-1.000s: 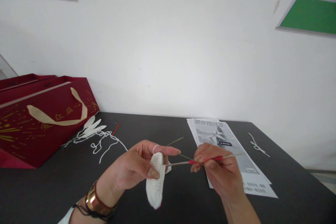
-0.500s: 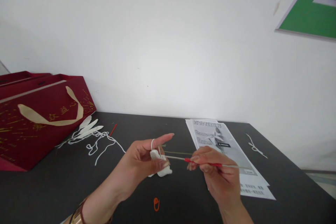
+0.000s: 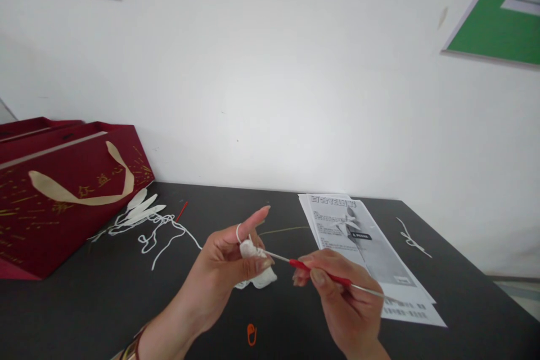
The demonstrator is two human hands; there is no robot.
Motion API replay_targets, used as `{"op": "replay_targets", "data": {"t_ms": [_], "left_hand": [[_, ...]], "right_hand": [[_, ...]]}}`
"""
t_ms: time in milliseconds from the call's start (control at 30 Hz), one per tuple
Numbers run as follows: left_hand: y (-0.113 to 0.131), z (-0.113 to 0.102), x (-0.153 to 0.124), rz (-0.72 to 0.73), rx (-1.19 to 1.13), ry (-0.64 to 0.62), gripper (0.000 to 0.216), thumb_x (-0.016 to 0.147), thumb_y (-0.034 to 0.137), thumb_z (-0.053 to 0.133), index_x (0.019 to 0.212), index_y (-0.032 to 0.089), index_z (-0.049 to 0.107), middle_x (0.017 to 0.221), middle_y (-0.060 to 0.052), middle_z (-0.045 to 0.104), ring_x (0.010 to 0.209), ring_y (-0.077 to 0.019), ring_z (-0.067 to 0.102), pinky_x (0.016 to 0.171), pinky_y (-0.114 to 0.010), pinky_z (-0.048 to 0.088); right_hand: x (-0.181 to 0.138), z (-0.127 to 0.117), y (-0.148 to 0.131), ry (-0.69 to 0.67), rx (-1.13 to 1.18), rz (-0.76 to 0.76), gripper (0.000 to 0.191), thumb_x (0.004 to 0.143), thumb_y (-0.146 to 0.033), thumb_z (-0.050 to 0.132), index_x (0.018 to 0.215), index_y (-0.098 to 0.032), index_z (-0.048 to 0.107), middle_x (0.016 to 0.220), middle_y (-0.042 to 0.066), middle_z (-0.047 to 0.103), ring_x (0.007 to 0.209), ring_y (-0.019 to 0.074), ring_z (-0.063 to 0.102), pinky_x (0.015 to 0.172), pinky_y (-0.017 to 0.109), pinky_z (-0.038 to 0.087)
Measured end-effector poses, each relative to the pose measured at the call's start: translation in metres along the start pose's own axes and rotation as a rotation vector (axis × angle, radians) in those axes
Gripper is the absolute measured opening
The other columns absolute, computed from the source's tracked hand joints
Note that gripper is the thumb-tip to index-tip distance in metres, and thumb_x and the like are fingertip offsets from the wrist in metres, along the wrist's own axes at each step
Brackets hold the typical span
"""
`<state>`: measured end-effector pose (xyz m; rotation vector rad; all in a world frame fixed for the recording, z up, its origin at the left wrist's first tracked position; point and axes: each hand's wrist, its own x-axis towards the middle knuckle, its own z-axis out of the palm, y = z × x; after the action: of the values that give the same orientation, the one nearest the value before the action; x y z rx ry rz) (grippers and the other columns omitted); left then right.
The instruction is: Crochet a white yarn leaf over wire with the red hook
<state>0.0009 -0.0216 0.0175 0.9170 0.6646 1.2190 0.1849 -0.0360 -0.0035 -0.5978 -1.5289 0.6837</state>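
Note:
A small white crochet piece (image 3: pixel 264 278) is pinched between the thumb and fingers of my left hand (image 3: pixel 223 256). White yarn (image 3: pixel 238 233) loops round that hand's raised index finger. My right hand (image 3: pixel 348 292) grips a crochet hook (image 3: pixel 299 264) by its red handle. The hook's metal shaft slants up to the left, and its tip meets the top of the white piece; the stitch there is too small to make out. An orange stitch marker (image 3: pixel 252 334) lies on the table below the hands.
Dark red gift bags (image 3: pixel 84 180) stand at the left on the black table (image 3: pixel 236 202). Beside them lie white crocheted petals (image 3: pixel 141 208) with trailing yarn and a red needle (image 3: pixel 182 211). Printed sheets (image 3: pixel 354 230) lie behind my right hand, and a knotted white strand (image 3: pixel 413 239) at the right.
The hook has tilted, its handle end now lower and its tip still at the white piece. My right hand has dropped slightly and moved a little left. My left index finger has shifted slightly left.

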Motion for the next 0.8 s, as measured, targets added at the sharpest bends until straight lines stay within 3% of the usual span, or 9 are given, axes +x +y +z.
{"op": "replay_targets", "data": {"t_ms": [200,333,400,500,633,700,800], "left_hand": [[-0.003,0.0,0.002,0.07,-0.013,0.015,0.059,0.068,0.014,0.074,0.122,0.033,0.06,0.07,0.003,0.055,0.06,-0.0097,0.05,0.054,-0.022,0.04],[-0.003,0.004,0.003,0.066,-0.091,0.048,0.066,0.071,0.014,0.072,0.13,0.033,0.051,0.071,0.002,0.057,0.06,-0.0095,0.051,0.055,-0.021,0.042],[-0.004,0.005,0.003,0.096,-0.061,0.062,0.066,0.072,0.013,0.071,0.131,0.034,0.05,0.072,0.002,0.057,0.062,-0.0094,0.052,0.057,-0.021,0.042],[-0.007,0.002,0.003,0.214,0.024,0.054,0.063,0.073,0.013,0.07,0.128,0.038,0.052,0.073,0.003,0.057,0.065,-0.0099,0.053,0.06,-0.022,0.044],[-0.011,-0.001,0.005,0.431,0.185,0.035,0.058,0.072,0.01,0.07,0.12,0.04,0.059,0.069,0.003,0.056,0.07,-0.0126,0.054,0.064,-0.025,0.046],[-0.011,-0.001,0.006,0.513,0.253,0.038,0.057,0.073,0.009,0.07,0.119,0.04,0.06,0.069,0.002,0.058,0.072,-0.0139,0.054,0.067,-0.027,0.046],[-0.012,0.0,0.006,0.54,0.231,0.067,0.056,0.074,0.01,0.069,0.12,0.04,0.059,0.068,0.003,0.057,0.072,-0.0141,0.053,0.069,-0.027,0.046]], "right_hand": [[-0.001,0.0,-0.006,-0.086,-0.201,-0.163,0.043,0.078,0.0,0.057,0.11,-0.027,0.064,0.086,0.006,0.071,0.07,0.0182,0.067,0.057,0.029,0.055],[-0.006,-0.001,-0.005,-0.251,-0.442,-0.351,0.055,0.075,-0.001,0.062,0.125,-0.023,0.057,0.104,0.01,0.071,0.088,0.0228,0.067,0.07,0.032,0.058],[-0.006,0.0,-0.004,-0.256,-0.482,-0.393,0.056,0.075,-0.002,0.063,0.127,-0.022,0.055,0.104,0.01,0.071,0.088,0.0232,0.068,0.071,0.032,0.058],[-0.002,0.004,0.0,-0.09,-0.241,-0.226,0.04,0.079,-0.005,0.058,0.113,-0.025,0.064,0.09,0.008,0.073,0.074,0.0206,0.069,0.06,0.03,0.058],[0.004,0.012,0.006,0.129,0.264,0.227,0.014,0.083,-0.019,0.061,0.09,-0.021,0.073,0.072,0.006,0.072,0.058,0.0165,0.066,0.051,0.027,0.056],[0.005,0.016,0.008,0.184,0.42,0.397,0.01,0.08,-0.023,0.066,0.085,-0.019,0.074,0.067,0.005,0.071,0.053,0.014,0.064,0.049,0.023,0.055],[0.006,0.019,0.009,0.216,0.542,0.518,0.009,0.076,-0.024,0.071,0.083,-0.018,0.074,0.064,0.004,0.071,0.051,0.0116,0.063,0.048,0.02,0.053]]}}
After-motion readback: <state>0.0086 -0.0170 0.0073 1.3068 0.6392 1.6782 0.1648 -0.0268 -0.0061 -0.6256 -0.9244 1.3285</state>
